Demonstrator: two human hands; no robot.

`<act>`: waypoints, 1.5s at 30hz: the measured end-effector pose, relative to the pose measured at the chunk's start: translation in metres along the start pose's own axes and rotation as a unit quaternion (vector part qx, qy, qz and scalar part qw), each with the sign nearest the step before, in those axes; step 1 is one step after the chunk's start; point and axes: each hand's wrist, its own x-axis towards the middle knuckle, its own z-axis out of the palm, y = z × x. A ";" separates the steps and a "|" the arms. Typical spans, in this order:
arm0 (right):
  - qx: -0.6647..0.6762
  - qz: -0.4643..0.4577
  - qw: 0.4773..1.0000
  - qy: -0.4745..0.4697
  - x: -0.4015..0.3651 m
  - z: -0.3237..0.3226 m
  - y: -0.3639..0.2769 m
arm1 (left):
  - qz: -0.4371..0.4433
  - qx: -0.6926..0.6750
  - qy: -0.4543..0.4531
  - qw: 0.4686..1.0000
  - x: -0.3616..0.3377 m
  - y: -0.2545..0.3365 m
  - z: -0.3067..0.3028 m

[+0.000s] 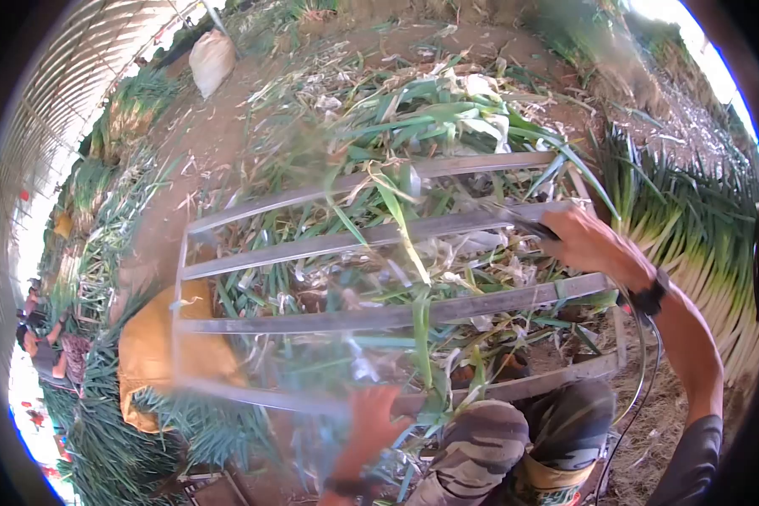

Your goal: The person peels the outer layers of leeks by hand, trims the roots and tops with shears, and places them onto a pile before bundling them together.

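A low metal rack (337, 319) of several parallel bars stands over a heap of leek leaves and trimmings (430, 110). At the rack's right side my right hand (584, 239) is closed around a dark-handled tool (527, 223) that points left over a bar; its tip is blurred. My left hand (374, 422) is beside the rack's nearest bar, smeared by motion, and whether it holds anything cannot be made out. Long green leaf strips (394, 211) hang across the bars between the hands.
Trimmed leeks (691, 228) lie in a row at the right. A yellow sack (164, 337) and green leek tops (118, 438) are at the left. People (49, 350) are at the far left. A pale sack (212, 63) stands at the back. My knees (481, 438) are near the rack.
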 end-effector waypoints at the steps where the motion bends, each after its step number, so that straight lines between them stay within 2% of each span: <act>1: 0.030 0.034 0.999 -0.007 -0.030 -0.010 -0.003 | 0.003 -0.016 -0.001 1.000 0.002 -0.002 0.001; 2: 0.054 0.052 0.997 -0.012 -0.057 -0.014 0.002 | 0.004 -0.066 -0.018 0.998 0.009 -0.004 0.000; 4: 0.088 0.119 0.989 -0.020 -0.111 -0.016 0.011 | -0.075 -0.194 -0.077 0.975 0.024 0.012 0.003; 5: 0.091 0.106 0.990 -0.020 -0.139 -0.008 0.034 | -0.114 -0.256 -0.111 0.953 0.032 0.023 0.006; 7: 0.168 0.246 0.954 -0.023 -0.195 -0.003 0.033 | -0.124 -0.167 -0.147 0.967 0.044 0.052 0.005; 8: 0.162 0.247 0.955 0.001 -0.225 0.005 0.038 | -0.125 -0.110 -0.151 0.975 0.049 0.061 0.012; 10: 0.227 0.327 0.917 0.042 -0.281 0.029 0.042 | -0.116 -0.035 -0.127 0.984 0.056 0.068 0.040; 13: 0.281 0.408 0.862 0.104 -0.356 0.071 0.049 | -0.128 -0.097 -0.177 0.971 0.069 0.089 0.040; 16: 0.308 0.440 0.830 0.152 -0.405 0.099 0.038 | -0.112 -0.072 -0.165 0.977 0.070 0.098 0.042; 19: 0.358 0.456 0.787 0.211 -0.443 0.128 0.028 | -0.099 -0.142 -0.127 0.977 0.064 0.095 0.050; 22: 0.375 0.467 0.767 0.230 -0.475 0.164 0.031 | -0.074 -0.161 0.014 0.984 0.056 0.076 0.079; 24: 0.370 0.497 0.757 0.209 -0.483 0.173 0.016 | -0.016 -0.059 0.125 0.990 0.043 0.054 0.085; 25: 0.342 0.490 0.774 0.209 -0.493 0.191 0.018 | 0.013 -0.008 0.180 0.984 0.038 0.043 0.080; 27: 0.287 0.479 0.804 0.205 -0.525 0.241 0.028 | 0.021 0.080 0.147 0.986 0.025 0.028 0.045; 28: 0.313 0.490 0.796 0.166 -0.527 0.240 0.019 | 0.025 0.125 0.127 0.984 0.017 0.020 0.024; 31: 0.278 0.493 0.817 0.108 -0.546 0.275 0.016 | -0.059 0.132 -0.006 0.990 -0.006 -0.014 -0.027; 34: 0.286 0.500 0.813 0.081 -0.566 0.310 0.011 | -0.019 0.187 -0.117 0.975 -0.008 -0.039 -0.100; 35: 0.295 0.503 0.808 0.078 -0.573 0.322 0.011 | -0.242 0.152 -0.234 0.929 0.018 -0.015 -0.137; 36: 0.277 0.503 0.817 0.050 -0.577 0.332 0.012 | -0.216 0.219 -0.195 0.931 0.026 -0.075 -0.149; 37: 0.298 0.513 0.804 0.041 -0.581 0.342 0.012 | -0.117 0.495 -0.167 0.844 0.046 -0.148 -0.179; 38: 0.317 0.523 0.791 0.029 -0.575 0.335 0.003 | -0.055 0.731 -0.104 0.672 0.066 -0.222 -0.208; 39: 0.332 0.532 0.779 0.015 -0.570 0.331 -0.002 | -0.164 0.497 0.066 0.850 0.116 -0.181 -0.286; 40: 0.341 0.516 0.786 0.003 -0.563 0.326 -0.006 | -0.153 0.193 0.281 0.927 0.167 -0.131 -0.363; 41: 0.296 0.497 0.816 -0.001 -0.566 0.335 0.002 | -0.126 0.260 0.350 0.891 0.200 -0.053 -0.415; 43: 0.214 0.449 0.868 -0.005 -0.587 0.384 0.021 | -0.045 0.019 0.351 0.935 0.217 0.034 -0.465; 44: 0.246 0.492 0.835 0.002 -0.563 0.364 0.012 | -0.008 -0.101 0.345 0.933 0.226 0.078 -0.490; 45: 0.256 0.487 0.835 0.025 -0.554 0.365 0.012 | 0.038 -0.048 0.313 0.948 0.218 0.111 -0.486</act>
